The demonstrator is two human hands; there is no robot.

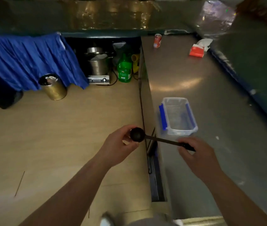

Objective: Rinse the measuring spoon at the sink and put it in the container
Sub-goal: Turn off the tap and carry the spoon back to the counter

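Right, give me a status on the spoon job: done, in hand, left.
Done: cannot tell whether it was rinsed; no sink shows in this view.
In hand: the black measuring spoon is held level by both hands, the left hand at the bowl, the right hand on the handle end.
Left: the clear container with blue clips sits open and empty on the steel counter, just beyond the spoon, so the drop-in is not yet done.
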